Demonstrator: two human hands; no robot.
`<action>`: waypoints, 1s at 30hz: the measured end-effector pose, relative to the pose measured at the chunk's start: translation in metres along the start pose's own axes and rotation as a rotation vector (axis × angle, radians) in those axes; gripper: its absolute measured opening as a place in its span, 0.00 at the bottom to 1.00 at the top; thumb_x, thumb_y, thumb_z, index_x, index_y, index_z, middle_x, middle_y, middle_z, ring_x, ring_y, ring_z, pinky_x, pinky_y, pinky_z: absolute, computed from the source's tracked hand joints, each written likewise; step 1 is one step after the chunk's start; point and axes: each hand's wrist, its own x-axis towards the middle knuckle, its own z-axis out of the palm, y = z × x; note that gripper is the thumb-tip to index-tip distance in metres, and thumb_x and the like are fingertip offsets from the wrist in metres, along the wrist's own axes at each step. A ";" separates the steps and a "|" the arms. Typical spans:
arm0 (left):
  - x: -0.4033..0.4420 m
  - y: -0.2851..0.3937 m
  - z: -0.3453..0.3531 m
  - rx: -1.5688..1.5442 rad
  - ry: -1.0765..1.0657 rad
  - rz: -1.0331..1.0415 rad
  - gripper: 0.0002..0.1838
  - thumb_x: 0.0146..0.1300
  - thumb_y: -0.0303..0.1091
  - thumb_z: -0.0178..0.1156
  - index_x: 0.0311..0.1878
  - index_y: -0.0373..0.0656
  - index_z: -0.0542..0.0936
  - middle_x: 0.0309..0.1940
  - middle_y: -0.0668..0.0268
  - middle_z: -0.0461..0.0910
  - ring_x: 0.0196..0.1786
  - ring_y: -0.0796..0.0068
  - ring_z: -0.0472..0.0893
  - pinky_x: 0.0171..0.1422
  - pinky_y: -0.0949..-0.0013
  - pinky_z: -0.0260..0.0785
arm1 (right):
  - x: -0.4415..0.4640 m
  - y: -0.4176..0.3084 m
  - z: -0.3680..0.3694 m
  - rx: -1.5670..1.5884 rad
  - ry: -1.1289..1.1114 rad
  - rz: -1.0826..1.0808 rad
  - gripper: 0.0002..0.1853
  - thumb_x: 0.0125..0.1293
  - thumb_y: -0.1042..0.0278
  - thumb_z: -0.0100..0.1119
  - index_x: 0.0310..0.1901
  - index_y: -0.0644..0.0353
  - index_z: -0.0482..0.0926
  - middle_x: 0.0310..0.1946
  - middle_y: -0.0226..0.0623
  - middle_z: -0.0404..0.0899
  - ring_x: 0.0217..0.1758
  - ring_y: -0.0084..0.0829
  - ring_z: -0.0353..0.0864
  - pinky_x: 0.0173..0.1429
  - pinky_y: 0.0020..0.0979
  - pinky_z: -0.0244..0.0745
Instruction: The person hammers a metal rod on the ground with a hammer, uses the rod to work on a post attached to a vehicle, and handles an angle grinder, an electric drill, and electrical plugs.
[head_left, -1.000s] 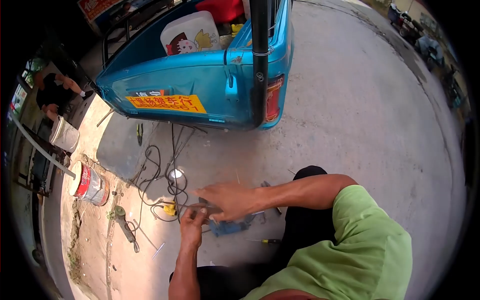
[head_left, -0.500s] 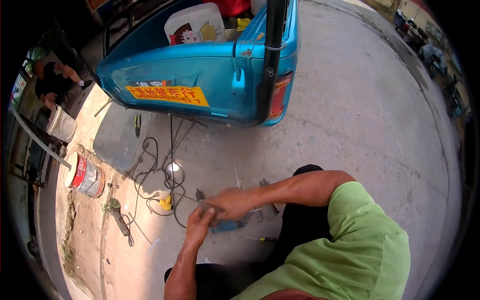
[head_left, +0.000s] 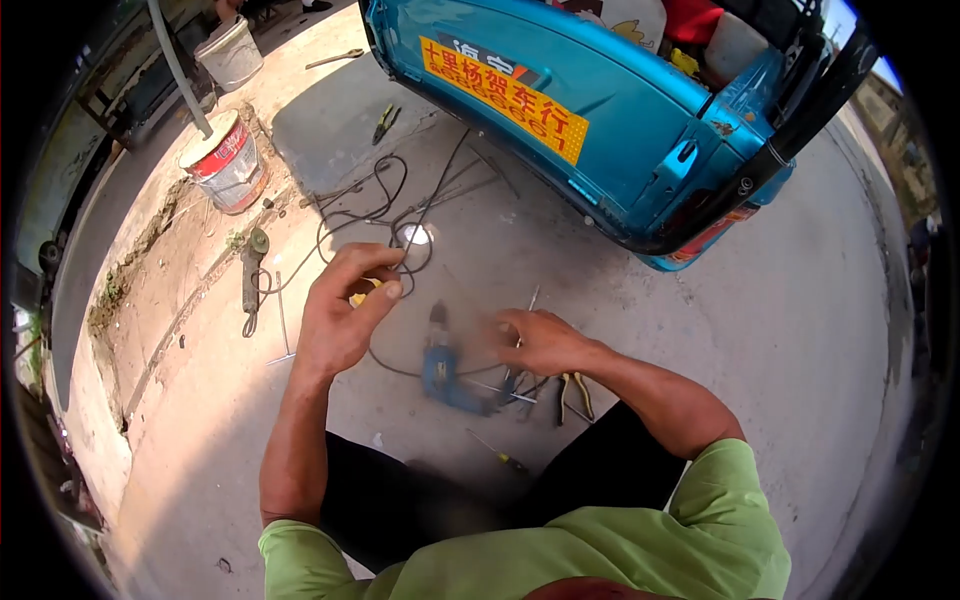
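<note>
My left hand [head_left: 345, 318] is raised above the ground, fingers curved and thumb apart, with no object visible between them. A yellow plug [head_left: 362, 296] shows behind its fingers. My right hand [head_left: 545, 342] is curled near my right knee. Its fingertips are blurred, and a faint thin streak beside them cannot be made out. Between the hands lies a blue power drill [head_left: 440, 370] on the concrete. Pliers with yellow-and-black handles [head_left: 576, 396] and several metal tools lie just below my right hand. A screwdriver [head_left: 508, 461] rests between my knees.
A blue vehicle bed [head_left: 630, 150] stands ahead on the right. Black cable [head_left: 385, 205] loops across the ground. On the left are an angle grinder [head_left: 252, 268], a T-shaped metal tool [head_left: 283, 325], a red-and-white bucket [head_left: 226, 172] and a white bucket [head_left: 230, 56]. More pliers [head_left: 384, 124] lie farther ahead.
My hands, together on a thin rod before, are now apart, left hand to the left and right hand to the right. The view has turned, and the drill is now uncovered.
</note>
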 end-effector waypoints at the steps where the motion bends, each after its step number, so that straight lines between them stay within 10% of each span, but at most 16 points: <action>1: 0.006 0.037 -0.015 -0.060 0.114 0.174 0.20 0.70 0.30 0.65 0.63 0.37 0.79 0.60 0.58 0.77 0.57 0.68 0.81 0.62 0.65 0.74 | 0.001 0.001 0.000 0.012 0.004 0.006 0.30 0.63 0.55 0.65 0.63 0.64 0.75 0.39 0.48 0.87 0.42 0.46 0.87 0.50 0.42 0.78; 5: 0.015 0.147 -0.053 -0.263 0.194 1.023 0.22 0.69 0.29 0.61 0.65 0.36 0.77 0.61 0.54 0.76 0.59 0.63 0.80 0.61 0.66 0.73 | 0.000 0.002 0.001 0.098 -0.047 0.126 0.31 0.64 0.56 0.66 0.65 0.65 0.74 0.40 0.48 0.87 0.41 0.42 0.87 0.49 0.39 0.79; 14: -0.017 0.182 -0.061 -0.297 -0.020 1.146 0.23 0.68 0.35 0.61 0.64 0.37 0.77 0.58 0.52 0.78 0.57 0.58 0.80 0.62 0.60 0.71 | -0.003 -0.001 -0.006 0.141 -0.097 0.129 0.29 0.66 0.61 0.65 0.66 0.64 0.73 0.38 0.45 0.88 0.39 0.35 0.88 0.49 0.35 0.80; 22: -0.026 0.127 -0.054 -0.400 0.036 0.643 0.25 0.67 0.40 0.61 0.64 0.38 0.77 0.54 0.49 0.79 0.54 0.54 0.80 0.63 0.54 0.70 | -0.006 0.002 -0.011 0.218 -0.096 0.127 0.27 0.65 0.62 0.64 0.64 0.64 0.75 0.42 0.44 0.88 0.44 0.32 0.87 0.52 0.34 0.79; 27: -0.063 0.057 0.012 0.669 -0.813 0.095 0.29 0.64 0.44 0.67 0.66 0.46 0.75 0.53 0.54 0.80 0.54 0.51 0.81 0.59 0.52 0.74 | -0.003 0.016 -0.008 0.303 -0.083 0.121 0.28 0.64 0.60 0.65 0.63 0.64 0.75 0.47 0.46 0.87 0.48 0.32 0.86 0.54 0.33 0.78; 30: -0.076 0.016 0.042 0.659 -0.776 0.017 0.29 0.62 0.43 0.67 0.67 0.52 0.74 0.54 0.57 0.80 0.57 0.49 0.80 0.59 0.49 0.74 | -0.002 0.018 -0.013 0.331 -0.130 0.160 0.28 0.63 0.60 0.67 0.62 0.64 0.76 0.48 0.46 0.87 0.48 0.32 0.86 0.54 0.33 0.78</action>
